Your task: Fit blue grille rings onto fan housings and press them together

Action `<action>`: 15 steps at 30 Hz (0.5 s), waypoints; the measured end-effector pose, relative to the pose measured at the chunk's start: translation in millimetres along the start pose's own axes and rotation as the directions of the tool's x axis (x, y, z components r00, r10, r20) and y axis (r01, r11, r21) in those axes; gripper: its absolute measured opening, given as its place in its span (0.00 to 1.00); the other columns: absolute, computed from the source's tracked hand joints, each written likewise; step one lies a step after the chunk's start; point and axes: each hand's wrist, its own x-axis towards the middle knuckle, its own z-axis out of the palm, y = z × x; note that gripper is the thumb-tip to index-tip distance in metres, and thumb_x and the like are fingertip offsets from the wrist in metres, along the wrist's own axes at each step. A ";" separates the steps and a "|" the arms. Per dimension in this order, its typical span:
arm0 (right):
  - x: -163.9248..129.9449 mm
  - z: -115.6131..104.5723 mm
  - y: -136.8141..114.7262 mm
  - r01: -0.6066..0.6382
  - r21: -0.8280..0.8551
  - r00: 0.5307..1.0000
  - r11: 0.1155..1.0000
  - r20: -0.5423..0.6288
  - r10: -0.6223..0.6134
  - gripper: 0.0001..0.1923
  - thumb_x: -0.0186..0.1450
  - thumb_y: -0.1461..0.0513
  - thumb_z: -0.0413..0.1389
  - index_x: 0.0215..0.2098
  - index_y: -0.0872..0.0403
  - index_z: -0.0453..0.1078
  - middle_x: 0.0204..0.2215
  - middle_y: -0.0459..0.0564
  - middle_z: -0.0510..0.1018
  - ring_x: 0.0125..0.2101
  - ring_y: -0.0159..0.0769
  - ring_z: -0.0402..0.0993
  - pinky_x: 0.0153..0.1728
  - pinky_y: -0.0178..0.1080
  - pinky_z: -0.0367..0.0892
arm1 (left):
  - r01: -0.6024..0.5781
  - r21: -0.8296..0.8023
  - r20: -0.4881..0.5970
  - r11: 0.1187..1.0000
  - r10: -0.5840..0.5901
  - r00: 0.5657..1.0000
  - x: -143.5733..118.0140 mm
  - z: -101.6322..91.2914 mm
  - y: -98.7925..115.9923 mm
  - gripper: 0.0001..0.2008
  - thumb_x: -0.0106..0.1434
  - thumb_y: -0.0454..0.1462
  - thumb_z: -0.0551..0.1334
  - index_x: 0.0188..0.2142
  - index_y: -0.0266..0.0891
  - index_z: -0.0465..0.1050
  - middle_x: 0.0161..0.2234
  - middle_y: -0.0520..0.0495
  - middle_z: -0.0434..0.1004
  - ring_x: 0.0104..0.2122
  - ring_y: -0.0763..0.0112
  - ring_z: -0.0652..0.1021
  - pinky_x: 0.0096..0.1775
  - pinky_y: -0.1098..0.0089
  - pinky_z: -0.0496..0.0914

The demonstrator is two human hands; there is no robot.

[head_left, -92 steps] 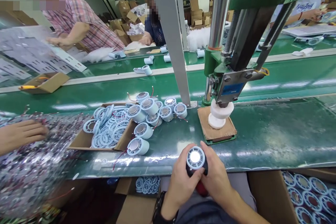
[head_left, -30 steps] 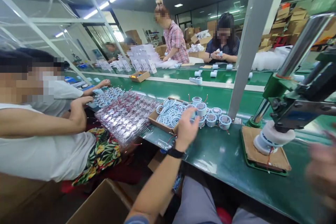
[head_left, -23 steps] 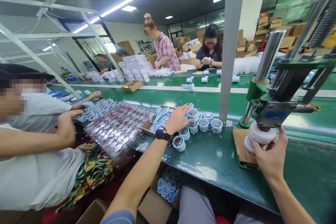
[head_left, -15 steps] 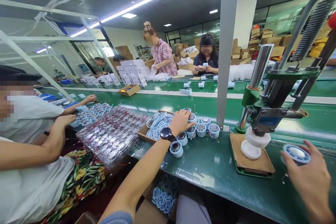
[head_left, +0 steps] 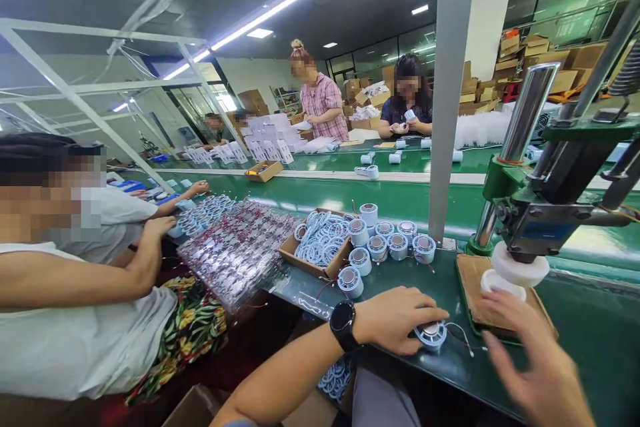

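A box (head_left: 313, 268) of rings (head_left: 320, 237) sits beside some units (head_left: 398, 246), seemingly for easy reach. The left hand (head_left: 400, 320) curls around another unit (head_left: 433, 340) near the worktop's (head_left: 443, 283) front edge, fingers over its top, apparently to steady it. The right hand (head_left: 537, 353), fingers and thumb spread, holds nothing; its fingertips overlap the press's (head_left: 540, 227) white seat (head_left: 493, 282), contact unclear.

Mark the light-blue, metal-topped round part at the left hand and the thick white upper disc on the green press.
Light-blue, metal-topped round part (head_left: 433, 334), head view: top face.
Thick white upper disc (head_left: 521, 269), head view: front side.
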 end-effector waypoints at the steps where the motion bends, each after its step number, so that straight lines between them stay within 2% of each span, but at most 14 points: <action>1: 2.0 15.4 -5.6 0.099 0.009 0.991 0.995 0.092 -0.100 0.15 0.68 0.59 0.57 0.53 0.48 0.75 0.55 0.55 0.78 0.58 0.54 0.74 0.52 0.55 0.76 | 0.078 -0.009 -0.039 0.997 -0.078 0.996 -6.8 -2.0 -2.0 0.32 0.55 0.37 0.70 0.61 0.45 0.71 0.57 0.43 0.78 0.52 0.56 0.79 0.53 0.63 0.74; 2: 3.6 28.1 -10.6 0.179 0.024 0.964 0.983 0.195 -0.181 0.16 0.68 0.62 0.54 0.54 0.48 0.74 0.59 0.56 0.76 0.61 0.56 0.71 0.53 0.57 0.75 | 0.189 -0.008 -0.093 0.982 -0.189 0.978 -16.1 -8.1 -7.4 0.32 0.57 0.36 0.69 0.62 0.47 0.70 0.59 0.45 0.77 0.55 0.57 0.78 0.57 0.63 0.72; 3: 4.6 37.7 -14.9 0.227 0.043 0.927 0.973 0.297 -0.230 0.18 0.68 0.65 0.52 0.54 0.49 0.73 0.61 0.57 0.73 0.64 0.56 0.67 0.54 0.57 0.75 | 0.314 -0.001 -0.151 0.949 -0.311 0.938 -27.5 -17.6 -15.9 0.29 0.60 0.35 0.67 0.62 0.49 0.70 0.60 0.47 0.76 0.57 0.59 0.76 0.59 0.62 0.70; 4: 4.9 44.1 -18.2 0.231 0.062 0.890 0.971 0.391 -0.236 0.20 0.66 0.67 0.51 0.55 0.50 0.73 0.63 0.58 0.72 0.65 0.56 0.66 0.55 0.57 0.74 | 0.438 0.011 -0.205 0.899 -0.426 0.881 -40.8 -29.8 -27.5 0.25 0.65 0.35 0.65 0.61 0.48 0.70 0.60 0.46 0.75 0.57 0.59 0.76 0.60 0.60 0.70; 6: 3.4 48.9 -21.8 0.181 0.091 0.805 0.979 0.558 -0.201 0.24 0.63 0.70 0.50 0.55 0.51 0.73 0.63 0.59 0.71 0.65 0.54 0.66 0.57 0.56 0.73 | 0.638 0.032 -0.292 0.769 -0.604 0.742 -69.6 -56.8 -57.4 0.17 0.72 0.35 0.59 0.59 0.43 0.71 0.59 0.41 0.74 0.54 0.58 0.77 0.56 0.53 0.72; 8: -0.3 48.1 -21.9 0.114 0.101 0.734 0.988 0.662 -0.153 0.26 0.61 0.72 0.49 0.55 0.51 0.73 0.64 0.59 0.70 0.64 0.51 0.68 0.59 0.54 0.72 | 0.784 0.037 -0.340 0.620 -0.730 0.593 -97.1 -78.6 -90.0 0.17 0.71 0.41 0.63 0.57 0.39 0.71 0.57 0.41 0.74 0.51 0.57 0.78 0.52 0.51 0.75; 9: -2.7 47.5 -20.9 0.086 0.103 0.720 0.991 0.681 -0.133 0.27 0.61 0.72 0.50 0.55 0.50 0.74 0.65 0.59 0.69 0.63 0.50 0.69 0.59 0.53 0.72 | 0.837 0.036 -0.356 0.546 -0.776 0.522 -108.9 -85.2 -104.8 0.17 0.71 0.42 0.64 0.57 0.39 0.71 0.56 0.41 0.75 0.50 0.58 0.79 0.50 0.52 0.76; 10: -5.6 47.4 -19.3 0.063 0.104 0.720 0.993 0.684 -0.118 0.27 0.60 0.72 0.50 0.54 0.49 0.74 0.64 0.58 0.69 0.62 0.49 0.71 0.58 0.52 0.73 | 0.876 0.033 -0.367 0.481 -0.810 0.458 -118.7 -88.6 -117.7 0.18 0.71 0.42 0.64 0.56 0.38 0.71 0.55 0.41 0.75 0.49 0.58 0.79 0.49 0.52 0.77; 12: -12.2 49.3 -14.4 0.038 0.097 0.758 0.995 0.646 -0.092 0.26 0.61 0.71 0.51 0.54 0.47 0.75 0.62 0.57 0.71 0.58 0.49 0.74 0.55 0.52 0.75 | 0.924 0.024 -0.384 0.381 -0.850 0.360 -132.2 -88.5 -136.9 0.17 0.71 0.42 0.64 0.56 0.38 0.71 0.54 0.41 0.75 0.48 0.59 0.80 0.48 0.54 0.77; 13: -16.1 50.7 -11.5 0.035 0.082 0.790 0.996 0.608 -0.078 0.25 0.63 0.70 0.52 0.54 0.46 0.75 0.60 0.58 0.73 0.56 0.50 0.76 0.54 0.52 0.76 | 0.936 0.018 -0.394 0.351 -0.858 0.330 -136.2 -86.8 -143.2 0.17 0.71 0.42 0.64 0.56 0.38 0.72 0.54 0.42 0.76 0.48 0.59 0.80 0.47 0.55 0.78; 15: -24.4 52.5 -5.7 0.032 0.038 0.863 0.999 0.502 -0.047 0.21 0.65 0.67 0.54 0.54 0.46 0.75 0.56 0.59 0.75 0.53 0.51 0.78 0.51 0.52 0.78 | 0.945 0.009 -0.430 0.327 -0.852 0.299 -140.5 -84.7 -149.7 0.17 0.71 0.42 0.64 0.55 0.38 0.72 0.53 0.42 0.76 0.47 0.60 0.80 0.47 0.55 0.78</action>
